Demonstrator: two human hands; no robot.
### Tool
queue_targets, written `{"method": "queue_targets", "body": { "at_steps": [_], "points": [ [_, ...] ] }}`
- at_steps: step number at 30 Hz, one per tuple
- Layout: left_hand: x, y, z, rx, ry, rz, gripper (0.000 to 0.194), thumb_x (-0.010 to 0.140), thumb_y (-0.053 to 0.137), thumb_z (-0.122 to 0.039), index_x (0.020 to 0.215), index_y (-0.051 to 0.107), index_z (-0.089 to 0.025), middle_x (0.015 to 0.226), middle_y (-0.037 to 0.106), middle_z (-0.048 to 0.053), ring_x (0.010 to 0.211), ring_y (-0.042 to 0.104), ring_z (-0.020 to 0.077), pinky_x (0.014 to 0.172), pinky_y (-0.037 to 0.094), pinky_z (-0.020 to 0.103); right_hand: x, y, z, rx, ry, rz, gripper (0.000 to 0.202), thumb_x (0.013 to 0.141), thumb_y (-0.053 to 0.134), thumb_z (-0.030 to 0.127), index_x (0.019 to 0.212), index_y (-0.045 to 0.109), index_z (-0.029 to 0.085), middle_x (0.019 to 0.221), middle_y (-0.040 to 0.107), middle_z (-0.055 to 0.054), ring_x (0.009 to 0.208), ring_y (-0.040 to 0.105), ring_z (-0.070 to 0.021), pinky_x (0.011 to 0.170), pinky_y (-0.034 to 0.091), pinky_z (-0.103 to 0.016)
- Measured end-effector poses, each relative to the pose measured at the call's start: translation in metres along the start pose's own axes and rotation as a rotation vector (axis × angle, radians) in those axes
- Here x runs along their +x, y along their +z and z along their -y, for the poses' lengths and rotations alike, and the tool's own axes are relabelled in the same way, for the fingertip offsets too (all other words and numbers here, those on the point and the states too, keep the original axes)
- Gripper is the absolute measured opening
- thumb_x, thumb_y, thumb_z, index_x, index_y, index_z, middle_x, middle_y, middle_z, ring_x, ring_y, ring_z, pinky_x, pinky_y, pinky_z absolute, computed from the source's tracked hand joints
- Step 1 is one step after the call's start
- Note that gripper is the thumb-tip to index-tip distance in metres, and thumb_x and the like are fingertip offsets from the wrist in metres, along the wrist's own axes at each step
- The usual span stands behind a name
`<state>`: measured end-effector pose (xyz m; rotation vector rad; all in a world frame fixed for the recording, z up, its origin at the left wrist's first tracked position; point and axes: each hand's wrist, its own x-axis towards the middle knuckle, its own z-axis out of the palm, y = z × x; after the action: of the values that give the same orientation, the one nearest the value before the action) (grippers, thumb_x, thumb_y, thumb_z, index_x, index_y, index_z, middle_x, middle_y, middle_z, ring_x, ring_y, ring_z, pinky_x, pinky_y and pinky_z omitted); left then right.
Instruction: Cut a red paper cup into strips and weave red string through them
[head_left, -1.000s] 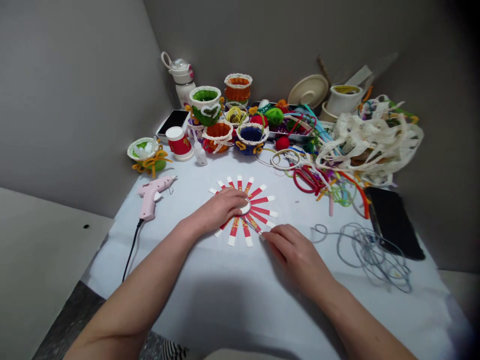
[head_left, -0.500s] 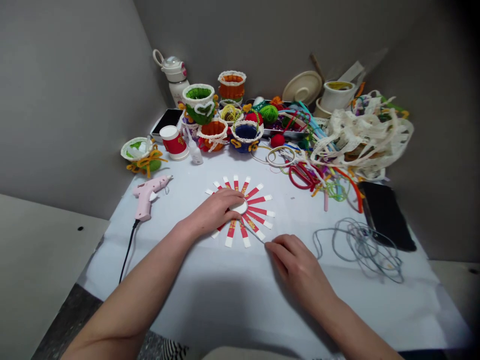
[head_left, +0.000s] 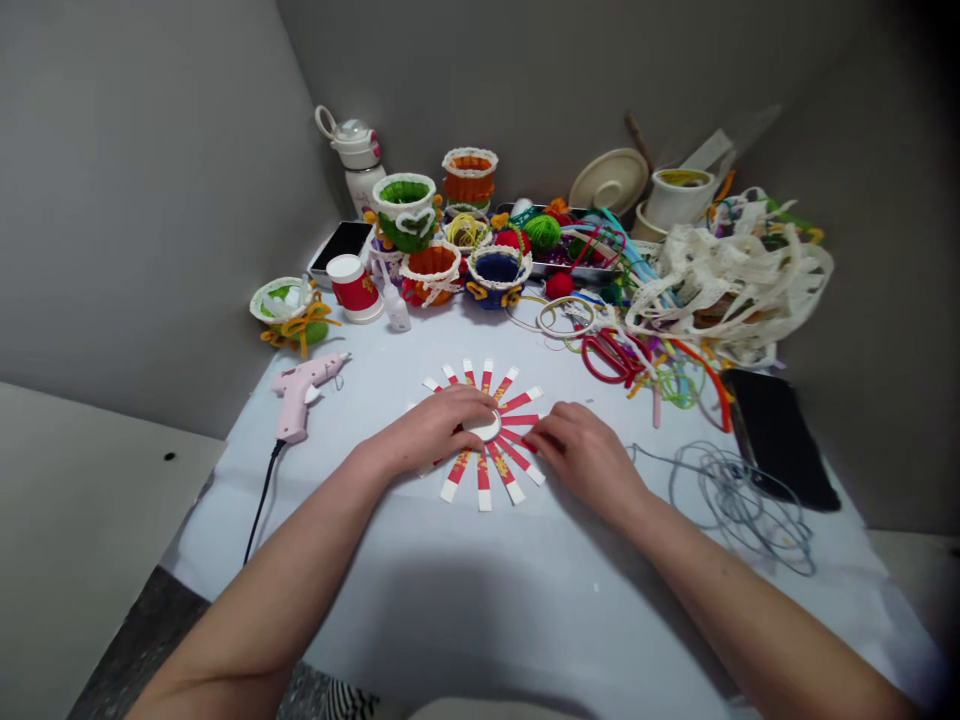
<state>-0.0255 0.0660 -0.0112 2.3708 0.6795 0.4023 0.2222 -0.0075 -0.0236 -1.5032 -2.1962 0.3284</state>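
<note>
A paper cup cut into red and white strips (head_left: 484, 478) lies splayed flat on the table like a sun, its white round base in the middle. My left hand (head_left: 439, 425) grips that base between thumb and fingers from the left side. My right hand (head_left: 589, 455) is closed in a pinch at the strips on the right edge. Thin grey cord (head_left: 739, 500) lies in a loose tangle to the right, and its end runs behind my right hand. The short length at my fingertips is barely visible.
A pink glue gun (head_left: 304, 390) with a black cable lies left. Decorated cups (head_left: 405, 215), a whole red paper cup (head_left: 354, 290) and a glue bottle (head_left: 396, 305) stand behind. Red scissors (head_left: 611, 357), white lace (head_left: 735, 285) and a black phone (head_left: 780, 440) are on the right.
My right hand has moved up and away from me, from the lower right of the splayed cup to its right edge. The cup has turned slightly under my left hand.
</note>
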Motion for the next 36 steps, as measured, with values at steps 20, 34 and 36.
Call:
{"method": "queue_targets", "body": {
  "at_steps": [20, 34, 36],
  "points": [
    [0.004, 0.014, -0.014, 0.118, -0.101, -0.106, 0.045, 0.089, 0.075, -0.031, 0.129, 0.059, -0.021, 0.131, 0.061, 0.014, 0.127, 0.052, 0.0322, 0.109, 0.043, 0.052, 0.009, 0.012, -0.006, 0.06, 0.082, -0.078, 0.019, 0.098, 0.055, 0.026, 0.083, 0.065, 0.02, 0.08, 0.063, -0.006, 0.079, 0.059, -0.0213, 0.073, 0.045, -0.034],
    [0.002, 0.002, -0.01, 0.007, -0.051, 0.145, 0.044, 0.094, 0.065, -0.015, 0.135, 0.063, -0.031, 0.143, 0.063, 0.003, 0.128, 0.048, 0.0271, 0.111, 0.035, 0.049, -0.068, -0.005, 0.032, 0.119, -0.107, -0.129, 0.016, 0.1, 0.053, 0.013, 0.107, 0.066, 0.017, 0.094, 0.065, -0.008, 0.085, 0.063, -0.0189, 0.075, 0.053, -0.03],
    [0.001, 0.003, -0.008, -0.004, -0.066, 0.14, 0.045, 0.093, 0.067, -0.016, 0.135, 0.063, -0.031, 0.144, 0.062, 0.003, 0.128, 0.047, 0.0277, 0.111, 0.035, 0.05, -0.081, 0.0, 0.045, 0.113, -0.118, -0.145, 0.014, 0.1, 0.052, 0.012, 0.106, 0.065, 0.016, 0.092, 0.065, -0.008, 0.083, 0.062, -0.0189, 0.074, 0.053, -0.031]
  ]
}}
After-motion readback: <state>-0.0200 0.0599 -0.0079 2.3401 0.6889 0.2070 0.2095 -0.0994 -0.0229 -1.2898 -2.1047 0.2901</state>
